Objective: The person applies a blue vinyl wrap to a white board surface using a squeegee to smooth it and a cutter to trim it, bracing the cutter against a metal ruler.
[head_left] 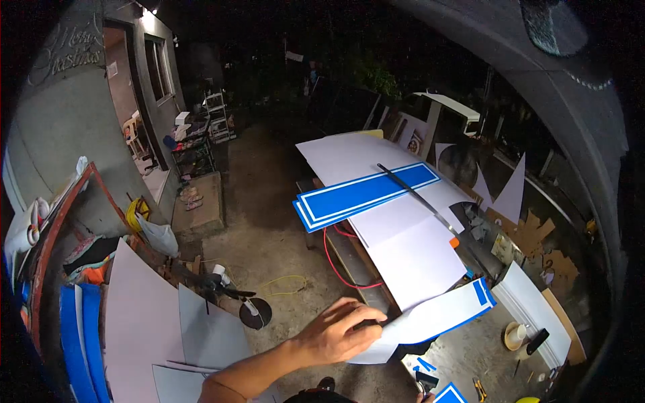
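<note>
My left hand (pixel 342 329) reaches in from the lower left, its fingers curled and closed at the near end of a long white strip (pixel 430 314) with blue edging. The strip's near end curls up by my fingers, and its far end lies over the bench. Only the fingertips of my right hand (pixel 426 397) show at the bottom edge, closed around a dark, flat-ended tool (pixel 426 382). Beside it lie a blue panel with a white border (pixel 451 393) and small blue offcuts (pixel 424 365).
Blue panels (pixel 366 195) with a long metal straightedge (pixel 416 196) across them lie on white sheets (pixel 396 252). On the bench (pixel 463 349) are a cutter (pixel 480 390), a cup (pixel 516 334) and a dark phone-like object (pixel 537 341). More sheets (pixel 138 316) lean at left.
</note>
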Demonstrator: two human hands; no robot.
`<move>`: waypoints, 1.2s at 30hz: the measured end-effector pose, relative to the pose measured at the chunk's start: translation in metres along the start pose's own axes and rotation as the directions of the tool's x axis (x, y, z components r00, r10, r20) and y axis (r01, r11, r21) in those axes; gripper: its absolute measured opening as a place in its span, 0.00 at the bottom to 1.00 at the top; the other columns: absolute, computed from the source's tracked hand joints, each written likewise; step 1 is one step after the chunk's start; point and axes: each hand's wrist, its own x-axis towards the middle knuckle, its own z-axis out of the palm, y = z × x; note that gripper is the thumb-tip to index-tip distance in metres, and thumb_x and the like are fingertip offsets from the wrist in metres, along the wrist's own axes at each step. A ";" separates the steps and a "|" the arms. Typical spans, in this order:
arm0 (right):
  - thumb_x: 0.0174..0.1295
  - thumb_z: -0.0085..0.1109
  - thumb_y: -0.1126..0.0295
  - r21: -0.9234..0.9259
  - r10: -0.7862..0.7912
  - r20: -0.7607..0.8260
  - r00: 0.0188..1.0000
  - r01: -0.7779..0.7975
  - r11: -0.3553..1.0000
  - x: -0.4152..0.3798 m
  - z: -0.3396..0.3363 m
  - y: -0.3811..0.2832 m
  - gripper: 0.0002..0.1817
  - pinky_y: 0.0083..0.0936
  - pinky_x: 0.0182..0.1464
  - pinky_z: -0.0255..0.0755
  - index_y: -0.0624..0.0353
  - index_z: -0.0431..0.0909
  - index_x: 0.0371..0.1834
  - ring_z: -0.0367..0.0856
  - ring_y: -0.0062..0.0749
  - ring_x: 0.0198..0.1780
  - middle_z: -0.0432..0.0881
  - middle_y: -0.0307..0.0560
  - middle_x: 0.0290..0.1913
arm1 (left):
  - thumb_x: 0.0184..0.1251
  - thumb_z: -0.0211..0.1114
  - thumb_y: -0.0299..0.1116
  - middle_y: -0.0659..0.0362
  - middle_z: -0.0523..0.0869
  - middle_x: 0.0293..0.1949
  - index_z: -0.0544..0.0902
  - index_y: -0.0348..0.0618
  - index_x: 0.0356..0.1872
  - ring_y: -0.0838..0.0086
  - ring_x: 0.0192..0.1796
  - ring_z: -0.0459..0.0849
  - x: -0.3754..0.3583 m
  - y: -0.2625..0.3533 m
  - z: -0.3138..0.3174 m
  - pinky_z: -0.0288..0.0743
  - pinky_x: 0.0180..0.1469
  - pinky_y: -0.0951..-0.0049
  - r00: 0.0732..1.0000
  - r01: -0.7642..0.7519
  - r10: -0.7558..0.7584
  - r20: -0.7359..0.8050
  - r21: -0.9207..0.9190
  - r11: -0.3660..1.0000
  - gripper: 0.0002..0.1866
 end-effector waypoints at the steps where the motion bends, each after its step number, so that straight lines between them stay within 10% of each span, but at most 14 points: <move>1: 0.74 0.56 0.56 -0.005 -0.002 -0.005 1.000 0.001 1.000 0.007 0.003 0.002 0.29 0.49 0.62 0.71 0.66 0.69 0.69 0.79 0.66 0.58 0.80 0.72 0.58 | 0.63 0.74 0.29 0.58 0.85 0.52 0.84 0.49 0.44 0.64 0.50 0.87 0.015 0.009 -0.024 0.81 0.51 0.62 0.988 -0.134 0.137 -0.066 0.044 0.990 0.11; 6: 0.73 0.58 0.56 -0.050 -0.139 -0.046 0.989 0.137 0.989 0.038 0.004 0.000 0.25 0.50 0.56 0.72 0.71 0.73 0.57 0.79 0.65 0.52 0.80 0.72 0.50 | 0.66 0.69 0.31 0.64 0.86 0.50 0.80 0.54 0.44 0.70 0.50 0.87 0.045 0.046 -0.085 0.82 0.48 0.69 0.891 -0.374 0.426 -0.158 0.278 0.885 0.09; 8: 0.73 0.58 0.56 -0.046 -0.150 -0.045 0.988 0.148 0.988 0.047 0.007 0.005 0.25 0.49 0.56 0.72 0.71 0.73 0.57 0.79 0.64 0.51 0.80 0.72 0.49 | 0.67 0.68 0.33 0.61 0.87 0.47 0.73 0.53 0.40 0.67 0.45 0.88 0.065 0.038 -0.063 0.85 0.46 0.66 0.674 -0.426 0.613 -0.412 0.462 0.778 0.09; 19: 0.69 0.65 0.54 -0.033 -0.243 -0.057 0.968 0.242 0.970 0.151 0.015 0.060 0.26 0.46 0.50 0.72 0.73 0.74 0.49 0.76 0.54 0.42 0.78 0.66 0.41 | 0.60 0.69 0.27 0.68 0.85 0.44 0.68 0.51 0.29 0.71 0.43 0.88 0.107 0.088 -0.065 0.82 0.38 0.73 0.739 -0.281 0.583 -0.337 0.632 0.722 0.14; 25: 0.69 0.64 0.50 0.088 -0.270 -0.050 0.962 0.273 0.958 0.188 -0.002 0.054 0.32 0.46 0.53 0.73 0.75 0.74 0.55 0.80 0.58 0.47 0.81 0.71 0.45 | 0.63 0.66 0.26 0.65 0.85 0.46 0.78 0.47 0.42 0.70 0.42 0.88 0.122 0.108 -0.044 0.83 0.38 0.72 0.852 -0.137 0.422 -0.311 0.646 0.751 0.08; 28: 0.68 0.62 0.43 -0.017 -0.195 0.033 0.980 0.195 0.981 0.201 -0.010 0.051 0.37 0.47 0.53 0.73 0.76 0.75 0.55 0.82 0.59 0.49 0.82 0.73 0.48 | 0.56 0.79 0.37 0.70 0.86 0.47 0.84 0.60 0.43 0.72 0.42 0.87 0.109 0.118 -0.048 0.77 0.38 0.72 0.982 0.001 0.093 -0.164 0.498 0.867 0.15; 30: 0.67 0.59 0.38 -0.001 -0.207 0.022 0.978 0.207 0.978 0.206 -0.009 0.062 0.41 0.48 0.51 0.74 0.76 0.77 0.53 0.83 0.64 0.48 0.83 0.75 0.45 | 0.56 0.79 0.36 0.64 0.86 0.49 0.83 0.54 0.40 0.68 0.43 0.87 0.099 0.060 -0.028 0.78 0.41 0.66 0.978 -0.041 0.136 -0.160 0.493 0.869 0.14; 32: 0.67 0.58 0.37 -0.013 -0.233 -0.034 0.972 0.232 0.973 0.216 -0.002 0.068 0.41 0.50 0.50 0.75 0.76 0.79 0.50 0.83 0.67 0.45 0.84 0.75 0.41 | 0.60 0.76 0.36 0.56 0.85 0.49 0.80 0.46 0.39 0.59 0.48 0.86 0.080 0.012 0.005 0.78 0.44 0.61 0.958 0.272 -0.219 -0.184 0.358 0.893 0.14; 36: 0.68 0.59 0.40 0.056 -0.278 -0.086 0.957 0.283 0.957 0.217 -0.005 0.068 0.37 0.53 0.50 0.75 0.74 0.81 0.47 0.83 0.68 0.46 0.84 0.73 0.40 | 0.69 0.68 0.42 0.45 0.82 0.47 0.76 0.40 0.49 0.46 0.51 0.84 -0.101 -0.089 0.132 0.79 0.51 0.51 0.543 0.792 -0.839 0.024 0.317 0.522 0.18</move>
